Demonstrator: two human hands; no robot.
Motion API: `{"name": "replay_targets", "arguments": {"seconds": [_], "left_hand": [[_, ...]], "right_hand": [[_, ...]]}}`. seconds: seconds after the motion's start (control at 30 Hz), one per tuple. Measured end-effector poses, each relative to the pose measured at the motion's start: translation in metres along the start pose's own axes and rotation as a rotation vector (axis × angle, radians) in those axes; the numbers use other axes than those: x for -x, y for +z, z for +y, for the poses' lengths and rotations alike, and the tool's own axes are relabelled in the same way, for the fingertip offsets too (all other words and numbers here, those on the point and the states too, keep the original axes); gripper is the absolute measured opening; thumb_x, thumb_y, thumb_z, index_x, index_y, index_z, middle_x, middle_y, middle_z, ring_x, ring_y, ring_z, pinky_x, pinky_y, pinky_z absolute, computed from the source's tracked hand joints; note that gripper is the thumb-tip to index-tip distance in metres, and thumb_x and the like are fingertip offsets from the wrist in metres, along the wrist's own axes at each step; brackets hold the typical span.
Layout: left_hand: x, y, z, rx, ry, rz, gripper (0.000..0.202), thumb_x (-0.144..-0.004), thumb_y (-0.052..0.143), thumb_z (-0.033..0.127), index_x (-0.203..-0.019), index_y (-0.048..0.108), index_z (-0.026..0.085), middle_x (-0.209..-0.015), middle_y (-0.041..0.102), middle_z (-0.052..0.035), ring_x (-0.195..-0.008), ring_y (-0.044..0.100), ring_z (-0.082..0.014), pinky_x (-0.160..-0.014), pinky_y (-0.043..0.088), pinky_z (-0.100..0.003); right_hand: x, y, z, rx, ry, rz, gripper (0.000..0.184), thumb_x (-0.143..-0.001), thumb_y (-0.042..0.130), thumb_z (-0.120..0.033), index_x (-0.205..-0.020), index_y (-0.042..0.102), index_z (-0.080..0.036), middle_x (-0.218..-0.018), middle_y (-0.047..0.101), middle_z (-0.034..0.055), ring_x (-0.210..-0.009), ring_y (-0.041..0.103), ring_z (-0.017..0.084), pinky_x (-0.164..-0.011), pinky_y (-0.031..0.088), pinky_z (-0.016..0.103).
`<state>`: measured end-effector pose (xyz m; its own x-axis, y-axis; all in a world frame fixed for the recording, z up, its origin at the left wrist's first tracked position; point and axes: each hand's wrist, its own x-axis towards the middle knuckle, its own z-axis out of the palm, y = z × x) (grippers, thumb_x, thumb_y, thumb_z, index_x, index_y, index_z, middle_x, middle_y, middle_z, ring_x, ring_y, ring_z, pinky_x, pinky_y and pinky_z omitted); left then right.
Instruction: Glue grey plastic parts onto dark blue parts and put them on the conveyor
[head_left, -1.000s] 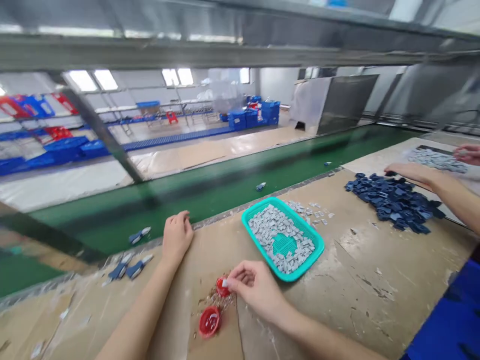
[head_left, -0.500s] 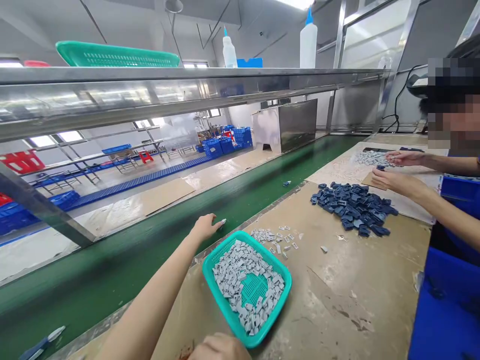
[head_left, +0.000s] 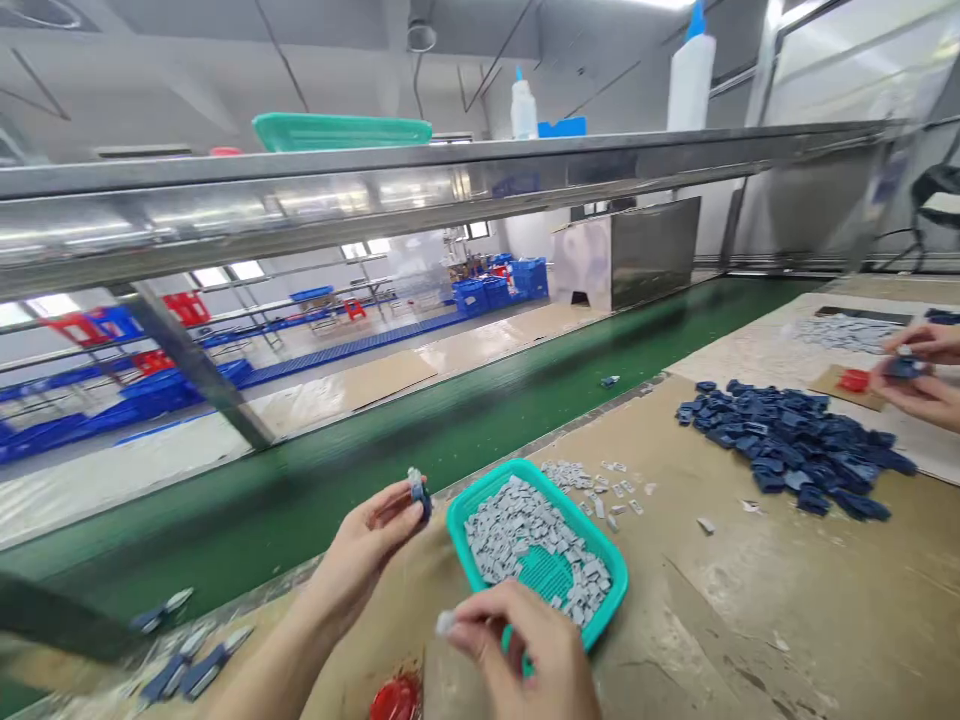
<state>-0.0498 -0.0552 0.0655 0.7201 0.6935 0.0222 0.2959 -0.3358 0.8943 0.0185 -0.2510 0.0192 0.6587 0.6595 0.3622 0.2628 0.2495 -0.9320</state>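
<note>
My left hand (head_left: 371, 540) is raised over the cardboard-covered bench, fingers pinched on a small blue and grey part (head_left: 418, 491). My right hand (head_left: 525, 645) sits lower, near the front of the teal basket (head_left: 463, 535), pinching a small grey piece (head_left: 445, 624) at its fingertips. The basket holds several grey pieces (head_left: 525, 535). A red cap (head_left: 395, 697) lies on the bench just below my hands.
A green conveyor belt (head_left: 465, 420) runs behind the bench under a steel shelf (head_left: 450, 180). A pile of dark blue parts (head_left: 787, 445) lies to the right. Another person's hands (head_left: 919, 375) work at the far right. Assembled blue parts (head_left: 187, 665) lie at the left.
My left hand came back from the belt edge holding a blue and grey part. My right hand rose into view with a grey piece. The view swung left, away from the other person.
</note>
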Motion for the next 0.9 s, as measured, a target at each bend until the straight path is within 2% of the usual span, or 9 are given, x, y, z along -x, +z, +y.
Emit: {"name": "replay_targets", "arguments": {"seconds": [0.1,0.17,0.23,0.37,0.5,0.6,0.7,0.8,0.9], "left_hand": [[0.071,0.009,0.007,0.302,-0.039,0.132,0.040,-0.068,0.075,0.035,-0.103,0.062,0.019,-0.112,0.067,-0.0096,-0.103,0.063,-0.0221,-0.085,0.052,-0.027],[0.098,0.019,0.012,0.378,-0.064,0.215,0.036,-0.056,0.082,0.027,-0.085,0.063,0.019,-0.095,0.072,-0.0079,-0.085,0.068,-0.0216,-0.073,0.056,-0.026],[0.111,0.029,0.016,0.415,-0.085,0.270,0.035,-0.050,0.085,0.022,-0.075,0.060,0.019,-0.083,0.073,-0.0061,-0.074,0.069,-0.0206,-0.066,0.057,-0.026],[0.116,0.044,0.028,0.490,-0.114,0.352,0.034,-0.049,0.083,0.019,-0.065,0.054,0.019,-0.081,0.073,-0.0047,-0.073,0.070,-0.0221,-0.065,0.059,-0.028],[0.116,0.050,0.036,0.510,-0.133,0.368,0.034,-0.049,0.082,0.017,-0.062,0.051,0.020,-0.080,0.073,-0.0036,-0.070,0.070,-0.0226,-0.064,0.060,-0.030],[0.114,0.051,0.034,0.518,-0.119,0.352,0.031,-0.050,0.083,0.017,-0.062,0.054,0.019,-0.081,0.074,-0.0040,-0.070,0.070,-0.0216,-0.064,0.060,-0.027],[0.112,0.052,0.027,0.515,-0.095,0.321,0.032,-0.046,0.085,0.016,-0.060,0.056,0.019,-0.078,0.073,-0.0047,-0.074,0.070,-0.0245,-0.062,0.061,-0.028],[0.111,0.053,0.023,0.507,-0.079,0.335,0.032,-0.045,0.085,0.017,-0.057,0.056,0.020,-0.071,0.071,-0.0028,-0.082,0.070,-0.0277,-0.062,0.061,-0.028],[0.114,0.054,0.023,0.467,-0.070,0.340,0.029,-0.046,0.084,0.020,-0.055,0.056,0.022,-0.065,0.068,-0.0019,-0.087,0.069,-0.0303,-0.062,0.061,-0.029]], "right_hand": [[-0.001,-0.009,-0.012,-0.181,0.192,0.032,0.024,-0.081,0.066,-0.046,-0.079,0.069,-0.022,-0.073,0.066,0.0030,-0.064,0.059,0.018,-0.052,0.041,0.025],[0.002,-0.009,-0.014,-0.255,0.253,0.018,0.027,-0.079,0.069,-0.047,-0.080,0.068,-0.020,-0.073,0.065,0.0034,-0.068,0.060,0.019,-0.055,0.042,0.025],[0.004,-0.010,-0.016,-0.279,0.255,-0.036,0.023,-0.079,0.070,-0.043,-0.080,0.068,-0.020,-0.075,0.065,0.0027,-0.071,0.060,0.018,-0.057,0.042,0.024],[0.005,-0.013,-0.022,-0.234,0.209,-0.093,0.015,-0.081,0.068,-0.035,-0.080,0.067,-0.020,-0.076,0.065,0.0015,-0.070,0.058,0.016,-0.057,0.042,0.023],[0.002,-0.013,-0.022,-0.184,0.199,-0.122,0.014,-0.084,0.065,-0.033,-0.080,0.065,-0.019,-0.075,0.065,0.0017,-0.069,0.058,0.016,-0.056,0.041,0.023],[0.002,-0.011,-0.020,-0.163,0.189,-0.137,0.015,-0.084,0.064,-0.032,-0.080,0.065,-0.018,-0.076,0.064,0.0026,-0.070,0.058,0.016,-0.055,0.041,0.023],[0.003,-0.010,-0.018,-0.156,0.200,-0.137,0.016,-0.084,0.064,-0.033,-0.079,0.065,-0.017,-0.075,0.064,0.0032,-0.070,0.058,0.016,-0.054,0.042,0.022],[0.002,-0.010,-0.016,-0.148,0.235,-0.155,0.016,-0.082,0.064,-0.033,-0.078,0.063,-0.017,-0.074,0.063,0.0032,-0.070,0.058,0.017,-0.052,0.041,0.022],[0.000,-0.011,-0.011,-0.166,0.303,-0.191,0.018,-0.077,0.067,-0.031,-0.084,0.058,-0.018,-0.071,0.063,0.0017,-0.067,0.058,0.017,-0.050,0.038,0.022]]}}
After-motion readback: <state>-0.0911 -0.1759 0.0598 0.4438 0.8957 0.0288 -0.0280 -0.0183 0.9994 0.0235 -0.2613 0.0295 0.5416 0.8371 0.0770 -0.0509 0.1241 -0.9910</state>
